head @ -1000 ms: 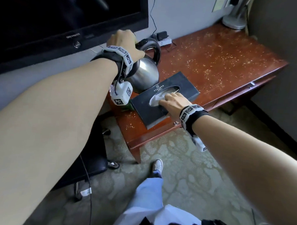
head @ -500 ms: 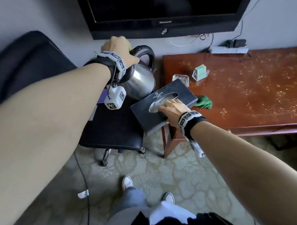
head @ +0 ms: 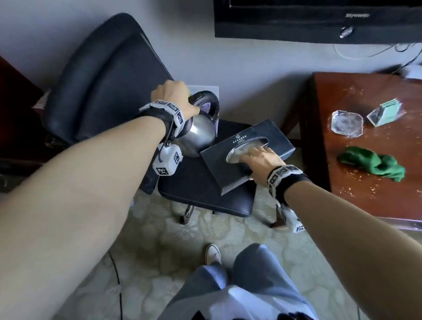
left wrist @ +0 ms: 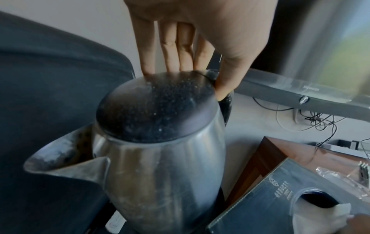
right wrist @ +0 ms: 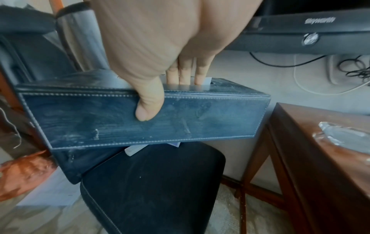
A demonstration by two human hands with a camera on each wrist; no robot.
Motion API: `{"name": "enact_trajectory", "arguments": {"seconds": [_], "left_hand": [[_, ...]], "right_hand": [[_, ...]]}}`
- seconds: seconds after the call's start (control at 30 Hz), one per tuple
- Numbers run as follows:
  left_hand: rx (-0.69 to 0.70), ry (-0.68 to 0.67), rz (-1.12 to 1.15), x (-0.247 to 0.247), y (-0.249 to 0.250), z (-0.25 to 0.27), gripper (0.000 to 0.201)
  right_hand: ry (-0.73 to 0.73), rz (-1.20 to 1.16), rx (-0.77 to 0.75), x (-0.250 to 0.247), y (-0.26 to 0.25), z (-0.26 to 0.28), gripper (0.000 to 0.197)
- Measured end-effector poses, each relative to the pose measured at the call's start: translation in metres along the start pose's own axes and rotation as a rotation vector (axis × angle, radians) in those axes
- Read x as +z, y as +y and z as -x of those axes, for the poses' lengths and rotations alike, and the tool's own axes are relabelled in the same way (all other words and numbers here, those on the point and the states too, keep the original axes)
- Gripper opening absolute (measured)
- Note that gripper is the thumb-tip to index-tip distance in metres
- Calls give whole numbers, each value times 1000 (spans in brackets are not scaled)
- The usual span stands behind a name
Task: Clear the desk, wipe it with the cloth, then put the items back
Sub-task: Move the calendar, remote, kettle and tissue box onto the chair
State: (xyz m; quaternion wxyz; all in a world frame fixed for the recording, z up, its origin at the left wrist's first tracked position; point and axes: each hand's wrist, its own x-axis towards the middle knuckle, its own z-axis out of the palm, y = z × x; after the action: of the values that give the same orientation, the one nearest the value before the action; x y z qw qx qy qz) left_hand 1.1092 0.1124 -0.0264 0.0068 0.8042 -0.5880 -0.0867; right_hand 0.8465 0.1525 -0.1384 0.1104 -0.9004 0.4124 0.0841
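Note:
My left hand [head: 175, 97] grips the black handle of a steel kettle [head: 197, 135] and holds it over the black chair seat [head: 203, 191]; in the left wrist view the fingers [left wrist: 172, 52] reach behind the kettle's dark lid [left wrist: 156, 107]. My right hand [head: 258, 159] grips a black leather tissue box [head: 244, 151], fingers in its top opening, thumb [right wrist: 148, 109] on its side wall [right wrist: 140, 120], above the seat's right part. A green cloth [head: 372, 162] lies crumpled on the crumb-strewn wooden desk [head: 377, 196] at the right.
On the desk stand a glass ashtray [head: 347, 123] and a clear holder with green cards [head: 386, 113]. A television [head: 332, 17] hangs on the wall above, cables below it. The chair's backrest [head: 107, 82] is left of the kettle. My legs and shoe [head: 213, 253] are on patterned carpet.
Both hands have carried the kettle and the tissue box leftward off the desk to above the chair seat. My view has swung left with them.

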Motion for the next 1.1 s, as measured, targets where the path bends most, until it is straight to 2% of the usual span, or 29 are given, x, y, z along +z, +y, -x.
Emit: {"name": "enact_trajectory", "arguments": {"seconds": [0.37,0.5,0.67,0.77,0.9,1.1], "left_hand": [[16,-152,57,116,-16,-85,27],[25,-187,0,161,-12,-121,25],[115,-241,-89,215,-6,-159,27],[184,-249,-123,243,-5,-170,30],[261,-250,-130,271,-6,-175,32],[371,-169,-75,304,13,-183,29]], "right_hand": [[-197,-40,-51,94,18,-87,74],[-257,-11,-80,132,33,-123,69],[-338,48,-102,180,37,-160,61],[-280,35,-111,207,28,-174,65],[-166,63,-167,248,13,-182,43],[-148,41,-98,282,-11,-199,44]]}}
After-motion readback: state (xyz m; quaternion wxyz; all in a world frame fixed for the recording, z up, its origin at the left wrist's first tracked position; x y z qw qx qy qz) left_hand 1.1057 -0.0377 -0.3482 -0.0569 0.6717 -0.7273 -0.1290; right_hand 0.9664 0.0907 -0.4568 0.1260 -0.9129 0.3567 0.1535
